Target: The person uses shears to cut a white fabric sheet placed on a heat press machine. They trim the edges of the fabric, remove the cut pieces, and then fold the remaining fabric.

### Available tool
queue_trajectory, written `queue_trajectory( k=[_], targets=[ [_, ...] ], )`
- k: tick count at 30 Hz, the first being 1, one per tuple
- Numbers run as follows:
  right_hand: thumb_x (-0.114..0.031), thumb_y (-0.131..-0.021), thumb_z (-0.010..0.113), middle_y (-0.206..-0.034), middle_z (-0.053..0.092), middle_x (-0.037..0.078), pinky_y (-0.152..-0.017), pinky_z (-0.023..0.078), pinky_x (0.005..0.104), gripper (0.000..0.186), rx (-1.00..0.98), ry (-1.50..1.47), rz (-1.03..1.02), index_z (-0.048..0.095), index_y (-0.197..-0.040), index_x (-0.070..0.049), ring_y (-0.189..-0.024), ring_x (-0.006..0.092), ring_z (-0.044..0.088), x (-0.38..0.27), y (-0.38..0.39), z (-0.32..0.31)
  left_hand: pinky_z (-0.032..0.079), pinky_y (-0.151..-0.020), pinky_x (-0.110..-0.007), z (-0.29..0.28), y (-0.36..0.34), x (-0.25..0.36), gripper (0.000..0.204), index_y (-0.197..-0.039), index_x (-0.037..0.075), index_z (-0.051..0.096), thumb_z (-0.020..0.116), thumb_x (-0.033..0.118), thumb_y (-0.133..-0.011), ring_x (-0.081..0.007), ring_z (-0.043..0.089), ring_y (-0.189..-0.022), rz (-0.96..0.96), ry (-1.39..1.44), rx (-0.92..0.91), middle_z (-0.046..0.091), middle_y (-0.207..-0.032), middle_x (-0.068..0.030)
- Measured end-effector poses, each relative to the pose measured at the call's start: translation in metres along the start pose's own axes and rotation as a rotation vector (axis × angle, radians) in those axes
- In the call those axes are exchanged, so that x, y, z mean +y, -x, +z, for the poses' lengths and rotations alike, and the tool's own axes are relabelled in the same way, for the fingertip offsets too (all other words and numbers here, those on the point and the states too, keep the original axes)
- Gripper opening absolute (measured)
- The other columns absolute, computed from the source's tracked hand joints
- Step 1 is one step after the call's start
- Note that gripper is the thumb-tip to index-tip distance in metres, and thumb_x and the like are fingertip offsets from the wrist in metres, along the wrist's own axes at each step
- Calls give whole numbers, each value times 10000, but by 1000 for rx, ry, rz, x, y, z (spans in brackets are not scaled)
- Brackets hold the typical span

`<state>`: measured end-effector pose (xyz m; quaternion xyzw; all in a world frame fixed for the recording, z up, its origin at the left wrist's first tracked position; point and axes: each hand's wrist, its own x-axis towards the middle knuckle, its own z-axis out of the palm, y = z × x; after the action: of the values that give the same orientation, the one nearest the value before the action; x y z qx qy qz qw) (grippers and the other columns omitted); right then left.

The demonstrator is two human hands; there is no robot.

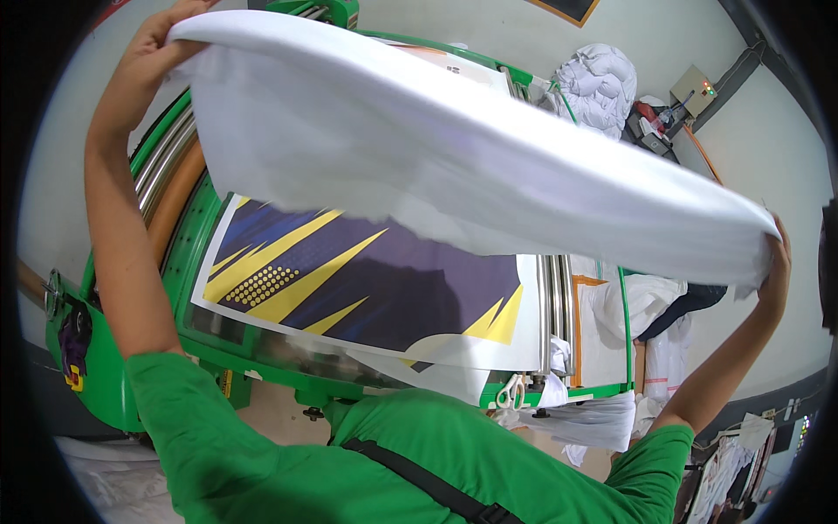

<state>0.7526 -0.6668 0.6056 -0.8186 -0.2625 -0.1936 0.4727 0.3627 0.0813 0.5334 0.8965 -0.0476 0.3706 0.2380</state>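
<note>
A long piece of white fabric [463, 148] is stretched in the air across the view, its lower edge hanging over a printed sheet. My left hand [166, 48] grips its upper left corner, high at the top of the view. My right hand [772, 262] grips the other end at the right, with part of the fingers hidden by the cloth. Below lies the printed sheet [419, 297], dark navy with yellow spikes and dots on a white border, on the bed of a green roller machine [205, 205]. The fabric hides the sheet's back part.
Metal rollers [554, 306] run along the bed's right side, with white scissors [511, 391] near its front edge. Bundled white cloth [594, 83] sits at the back right, beside a control box [690, 87]. More folded white material [633, 306] lies beyond the rollers.
</note>
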Motion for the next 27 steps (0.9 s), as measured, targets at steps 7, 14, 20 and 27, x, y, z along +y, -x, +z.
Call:
queue_trajectory(
  k=[7,14,20,27],
  targets=[
    [-327,-973,628,-1371,568,169,-1088,408,387,561,166,-298,218,528,-1394,30,-1277,294,534,-15,1,18,544,-1012,-354,-63,30,-58,448,-1412,-22,522,539,183,-1014,-239,674,-1146,-147,1024,119,634,-1337,-145],
    [-264,-967,668,-1457,457,192,-1115,399,461,630,118,-1115,458,397,-1450,38,-1321,375,486,57,-21,158,600,-858,-404,142,14,16,303,-1114,-5,669,596,270,-1008,-268,726,-898,-812,1779,-55,740,-1036,-131],
    [-175,-1013,623,-1023,692,130,-812,580,311,177,-161,-908,176,642,-1080,-12,-914,191,688,-26,151,351,444,-1100,-442,243,65,94,460,-1325,-10,560,413,352,-1082,-265,631,-1178,-980,2243,19,647,-1294,-135],
    [-196,-770,872,-1015,660,85,-800,533,319,443,-369,-380,145,640,-1086,10,-959,193,638,-58,265,402,399,-1123,-516,340,93,125,567,-1432,-43,407,308,408,-1103,-332,529,-1308,-1110,2099,-118,538,-1407,-193]
  ],
)
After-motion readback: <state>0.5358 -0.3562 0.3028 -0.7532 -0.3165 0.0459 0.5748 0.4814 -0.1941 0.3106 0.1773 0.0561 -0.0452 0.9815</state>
